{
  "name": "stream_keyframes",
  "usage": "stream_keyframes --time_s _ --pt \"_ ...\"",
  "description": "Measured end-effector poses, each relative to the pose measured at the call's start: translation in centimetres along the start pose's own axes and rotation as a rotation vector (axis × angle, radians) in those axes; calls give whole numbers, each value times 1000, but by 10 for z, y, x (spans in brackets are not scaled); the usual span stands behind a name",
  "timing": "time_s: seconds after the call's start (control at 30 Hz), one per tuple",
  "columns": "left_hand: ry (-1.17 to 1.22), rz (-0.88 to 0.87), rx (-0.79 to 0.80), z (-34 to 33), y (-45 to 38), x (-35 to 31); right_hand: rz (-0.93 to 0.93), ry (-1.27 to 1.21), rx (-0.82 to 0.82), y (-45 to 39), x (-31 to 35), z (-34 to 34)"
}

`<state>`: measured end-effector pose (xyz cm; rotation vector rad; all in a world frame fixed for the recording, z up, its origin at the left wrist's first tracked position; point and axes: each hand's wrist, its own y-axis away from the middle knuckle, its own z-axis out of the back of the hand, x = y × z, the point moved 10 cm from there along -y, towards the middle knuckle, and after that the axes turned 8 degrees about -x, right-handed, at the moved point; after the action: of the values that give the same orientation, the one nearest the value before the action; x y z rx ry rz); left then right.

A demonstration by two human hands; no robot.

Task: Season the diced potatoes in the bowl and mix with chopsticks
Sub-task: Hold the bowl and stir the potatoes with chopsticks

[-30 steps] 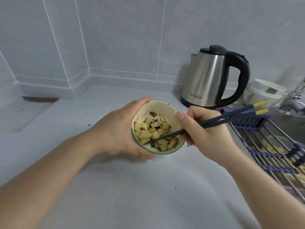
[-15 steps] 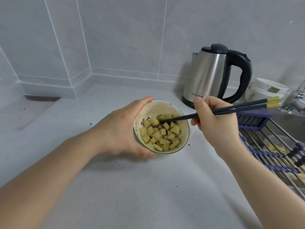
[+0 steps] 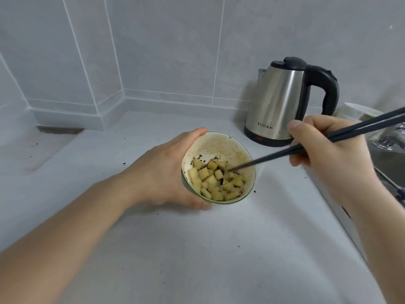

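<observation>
Yellow diced potatoes [image 3: 215, 182], flecked with dark seasoning, sit in the bowl [image 3: 221, 145] on the near counter [image 3: 197, 249]; my left hand [image 3: 166, 172] wraps its left side, my right hand [image 3: 328, 148] pinches the chopsticks [image 3: 306, 149], tips among the cubes; I judge mixing underway; next, turning the pale left cubes under.

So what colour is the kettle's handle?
Black, on the steel kettle; its handle shows clearly in the head view.

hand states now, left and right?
Left hand: curled round the bowl, holding it.
Right hand: grips the chopsticks, tips among the potatoes.
</observation>
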<state>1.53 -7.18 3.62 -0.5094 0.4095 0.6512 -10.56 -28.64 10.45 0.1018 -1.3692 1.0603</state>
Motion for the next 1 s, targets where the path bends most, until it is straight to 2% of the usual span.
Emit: stream_keyframes --time_s 0.1,0.17,0.27,0.43,0.53,0.7,0.87,1.0 --pt "-4 2 -7 0 1 -1 -18 75 230 7 -5 -23" --pt "-1 -6 -4 0 1 -1 -41 81 310 18 -11 -41" --pt "-4 -10 -6 0 0 -1 27 61 282 30 -5 -60" --pt "-12 -13 -4 0 1 -2 119 31 112 28 2 -59" --pt "-8 -10 1 0 0 -3 83 100 38 17 -6 -41" --pt "-15 -10 -2 0 0 -1 -79 144 124 7 -23 -28" --pt "12 15 0 -1 0 4 6 117 179 21 -11 -47" --pt "21 19 4 -1 -1 6 94 75 140 24 0 -48"
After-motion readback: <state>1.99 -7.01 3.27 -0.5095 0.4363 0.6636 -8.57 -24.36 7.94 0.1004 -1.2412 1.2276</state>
